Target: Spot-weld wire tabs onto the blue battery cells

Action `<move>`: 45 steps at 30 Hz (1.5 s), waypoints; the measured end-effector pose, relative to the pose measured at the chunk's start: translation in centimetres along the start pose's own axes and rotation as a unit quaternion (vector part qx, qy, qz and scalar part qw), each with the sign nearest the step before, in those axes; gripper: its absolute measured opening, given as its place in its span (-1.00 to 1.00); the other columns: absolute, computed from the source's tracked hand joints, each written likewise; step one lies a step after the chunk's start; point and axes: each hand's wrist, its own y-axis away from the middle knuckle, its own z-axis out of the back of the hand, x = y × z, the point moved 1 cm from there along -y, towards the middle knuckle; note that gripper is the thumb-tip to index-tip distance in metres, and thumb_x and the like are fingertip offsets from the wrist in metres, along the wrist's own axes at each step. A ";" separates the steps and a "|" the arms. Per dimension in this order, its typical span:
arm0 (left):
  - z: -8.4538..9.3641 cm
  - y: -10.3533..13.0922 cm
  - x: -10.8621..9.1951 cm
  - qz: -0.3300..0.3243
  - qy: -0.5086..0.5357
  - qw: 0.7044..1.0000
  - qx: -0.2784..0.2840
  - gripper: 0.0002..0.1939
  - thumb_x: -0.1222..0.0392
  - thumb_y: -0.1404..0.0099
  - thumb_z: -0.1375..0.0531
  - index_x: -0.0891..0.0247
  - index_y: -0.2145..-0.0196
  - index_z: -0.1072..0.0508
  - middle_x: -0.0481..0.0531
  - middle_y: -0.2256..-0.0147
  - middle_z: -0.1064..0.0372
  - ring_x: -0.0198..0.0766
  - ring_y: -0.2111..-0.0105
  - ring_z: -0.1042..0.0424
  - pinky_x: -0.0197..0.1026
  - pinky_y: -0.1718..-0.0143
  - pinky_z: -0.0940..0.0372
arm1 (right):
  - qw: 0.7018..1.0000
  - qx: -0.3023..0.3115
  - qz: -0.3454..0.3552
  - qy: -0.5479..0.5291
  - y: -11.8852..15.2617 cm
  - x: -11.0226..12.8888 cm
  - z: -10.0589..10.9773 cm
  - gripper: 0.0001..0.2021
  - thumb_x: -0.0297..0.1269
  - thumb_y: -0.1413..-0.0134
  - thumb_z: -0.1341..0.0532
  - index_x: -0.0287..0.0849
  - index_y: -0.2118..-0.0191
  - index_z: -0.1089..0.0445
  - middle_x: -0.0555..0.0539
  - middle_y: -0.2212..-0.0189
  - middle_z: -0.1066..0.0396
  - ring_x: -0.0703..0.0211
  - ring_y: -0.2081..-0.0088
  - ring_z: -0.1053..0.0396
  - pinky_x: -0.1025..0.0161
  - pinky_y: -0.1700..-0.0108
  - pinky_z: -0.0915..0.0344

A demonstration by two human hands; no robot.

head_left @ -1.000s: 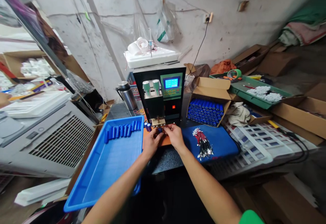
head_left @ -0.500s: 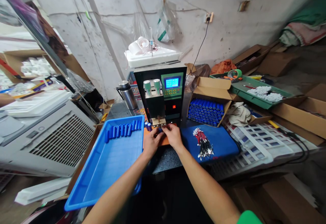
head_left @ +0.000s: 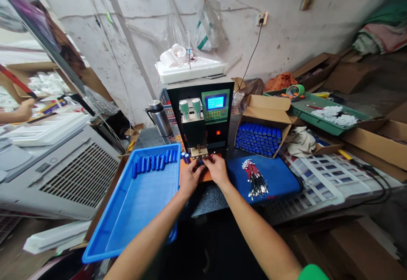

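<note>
My left hand (head_left: pixel 191 177) is closed, its fingertips pinched on a blue battery cell (head_left: pixel 200 161) that is mostly hidden, right under the electrodes of a black spot welder (head_left: pixel 196 132). From the other side my right hand (head_left: pixel 217 168) has its fingers pressed together at the same spot; what they pinch is too small to make out. Two blue cells (head_left: pixel 186 158) stand upright just left of the welding head. Beneath the hands lies an orange board (head_left: pixel 206 175). A bundle of red and black wire leads (head_left: pixel 255 178) with white connectors rests on a blue mat (head_left: pixel 280 180) to the right.
At the left, a blue tray (head_left: pixel 127 225) holds a row of blue cells. An open carton (head_left: pixel 269 103) packed with cells stands right of the welder. A steel flask (head_left: pixel 159 118) is behind the tray. Another person's hand (head_left: pixel 25 110) shows at far left, beside a red-handled tool.
My hands stay at nearly the same place under the welding head. At far left, the other person's hand has come further into view. The camera view has shifted very slightly.
</note>
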 end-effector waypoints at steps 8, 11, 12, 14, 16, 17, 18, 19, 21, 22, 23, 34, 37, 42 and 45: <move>-0.2 0.0 0.3 0.011 0.005 1.000 0.011 -0.63 0.04 -0.22 -0.22 0.22 0.05 -0.54 0.05 0.19 -0.56 -0.10 0.20 -0.51 -0.08 0.07 -0.37 | 1.000 0.006 -0.006 -0.009 0.0 -0.3 0.1 -0.76 -0.08 -0.02 -0.24 -0.17 0.34 -0.46 -0.07 0.39 -0.53 0.09 0.33 -0.46 0.23 0.26 -0.36; -0.3 0.0 0.4 0.006 0.014 1.000 0.017 -0.62 0.05 -0.22 -0.23 0.22 0.04 -0.52 0.06 0.16 -0.55 -0.11 0.18 -0.51 -0.10 0.08 -0.37 | 1.000 0.014 -0.002 0.003 0.3 -0.2 0.4 -0.77 -0.09 -0.02 -0.23 -0.16 0.34 -0.45 -0.06 0.38 -0.52 0.10 0.31 -0.46 0.24 0.25 -0.36; -0.3 0.0 0.4 0.003 0.017 1.000 0.019 -0.63 0.06 -0.22 -0.22 0.23 0.04 -0.52 0.07 0.15 -0.54 -0.11 0.17 -0.51 -0.10 0.07 -0.36 | 1.000 0.017 0.001 0.010 0.4 -0.2 0.5 -0.78 -0.09 -0.02 -0.23 -0.15 0.34 -0.44 -0.06 0.38 -0.52 0.12 0.32 -0.46 0.25 0.25 -0.36; -0.2 -0.1 0.5 0.001 0.017 1.000 0.024 -0.64 0.05 -0.22 -0.22 0.25 0.07 -0.52 0.09 0.16 -0.54 -0.10 0.17 -0.50 -0.10 0.07 -0.35 | 0.999 0.024 0.007 0.022 0.7 -0.3 0.8 -0.79 -0.11 -0.03 -0.22 -0.15 0.34 -0.42 -0.05 0.39 -0.50 0.15 0.35 -0.44 0.27 0.27 -0.35; -0.2 -0.1 0.5 0.005 0.009 1.000 0.020 -0.65 0.04 -0.21 -0.22 0.27 0.11 -0.53 0.09 0.20 -0.54 -0.11 0.19 -0.50 -0.12 0.10 -0.36 | 0.999 0.031 0.011 0.035 0.9 -0.4 1.1 -0.80 -0.12 -0.01 -0.22 -0.16 0.38 -0.40 -0.04 0.44 -0.48 0.17 0.39 -0.42 0.28 0.32 -0.33; -0.2 0.0 0.5 0.008 0.004 1.000 0.019 -0.66 0.04 -0.21 -0.22 0.28 0.12 -0.53 0.09 0.21 -0.54 -0.12 0.20 -0.49 -0.13 0.12 -0.35 | 0.999 0.033 0.010 0.042 1.0 -0.5 1.2 -0.80 -0.12 0.00 -0.23 -0.17 0.42 -0.38 -0.04 0.47 -0.46 0.17 0.42 -0.40 0.29 0.35 -0.32; -0.2 0.0 0.4 0.011 -0.001 1.000 0.021 -0.66 0.03 -0.21 -0.22 0.28 0.13 -0.53 0.08 0.22 -0.54 -0.13 0.21 -0.49 -0.14 0.13 -0.35 | 0.998 0.034 0.006 0.046 1.0 -0.5 1.2 -0.79 -0.12 0.01 -0.23 -0.17 0.46 -0.36 -0.03 0.51 -0.43 0.18 0.45 -0.38 0.30 0.38 -0.29; -0.2 0.0 0.3 0.013 -0.004 1.000 0.023 -0.66 0.03 -0.21 -0.21 0.29 0.14 -0.52 0.08 0.23 -0.53 -0.14 0.22 -0.49 -0.15 0.14 -0.35 | 0.998 0.034 -0.001 0.046 1.0 -0.6 1.3 -0.78 -0.11 0.02 -0.24 -0.16 0.49 -0.35 -0.01 0.55 -0.41 0.19 0.48 -0.36 0.31 0.42 -0.27; -0.2 0.0 -0.1 0.019 -0.013 0.999 0.033 -0.68 0.04 -0.22 -0.19 0.29 0.16 -0.51 0.07 0.25 -0.53 -0.16 0.25 -0.48 -0.16 0.16 -0.34 | 0.999 0.037 -0.023 0.024 0.9 -0.7 1.3 -0.75 -0.09 0.05 -0.25 -0.16 0.52 -0.32 0.02 0.61 -0.35 0.22 0.54 -0.30 0.33 0.50 -0.20; -0.2 0.0 -0.3 0.023 -0.016 0.999 0.037 -0.69 0.05 -0.21 -0.19 0.30 0.17 -0.51 0.06 0.27 -0.53 -0.17 0.27 -0.48 -0.16 0.17 -0.34 | 0.999 0.040 -0.036 0.004 0.8 -0.7 1.3 -0.73 -0.07 0.06 -0.25 -0.15 0.53 -0.30 0.04 0.64 -0.32 0.24 0.57 -0.27 0.34 0.54 -0.17; -0.1 0.0 -0.5 0.026 -0.015 0.999 0.040 -0.69 0.06 -0.20 -0.19 0.30 0.17 -0.50 0.06 0.27 -0.53 -0.17 0.27 -0.48 -0.16 0.17 -0.35 | 0.998 0.043 -0.050 -0.018 0.8 -0.7 1.4 -0.71 -0.05 0.07 -0.26 -0.15 0.54 -0.28 0.05 0.66 -0.30 0.27 0.60 -0.24 0.35 0.57 -0.13; 4.4 1.0 -1.8 0.026 -0.169 0.974 0.147 -0.74 0.04 -0.18 -0.17 0.28 0.33 -0.53 0.00 0.43 -0.47 -0.27 0.47 -0.36 -0.24 0.42 -0.23 | 0.979 0.048 -0.137 -0.144 0.5 0.2 1.8 -0.67 -0.04 0.21 -0.33 -0.17 0.56 -0.26 0.09 0.68 -0.25 0.40 0.69 -0.07 0.41 0.69 0.08; 4.1 1.3 -1.5 0.017 -0.168 0.974 0.152 -0.76 0.05 -0.18 -0.19 0.28 0.34 -0.53 0.02 0.41 -0.48 -0.26 0.44 -0.38 -0.23 0.39 -0.24 | 0.978 0.050 -0.137 -0.150 0.5 0.2 1.9 -0.66 -0.03 0.22 -0.33 -0.18 0.56 -0.27 0.09 0.69 -0.25 0.40 0.69 -0.06 0.40 0.69 0.09; 3.1 1.2 -1.3 -0.004 -0.180 0.972 0.153 -0.79 0.11 -0.22 -0.15 0.27 0.41 -0.52 0.01 0.42 -0.46 -0.26 0.41 -0.38 -0.22 0.33 -0.23 | 0.979 0.072 -0.124 -0.144 0.5 0.0 2.1 -0.66 -0.01 0.17 -0.31 -0.17 0.54 -0.26 0.09 0.67 -0.25 0.39 0.68 -0.07 0.40 0.67 0.06; 2.7 1.2 -1.8 0.007 -0.162 0.975 0.155 -0.79 0.10 -0.20 -0.15 0.28 0.44 -0.49 -0.04 0.50 -0.39 -0.32 0.49 -0.31 -0.27 0.42 -0.17 | 0.987 0.118 -0.068 -0.085 0.8 0.0 2.2 -0.72 -0.08 0.15 -0.31 -0.19 0.48 -0.32 0.07 0.61 -0.31 0.34 0.61 -0.17 0.38 0.58 -0.09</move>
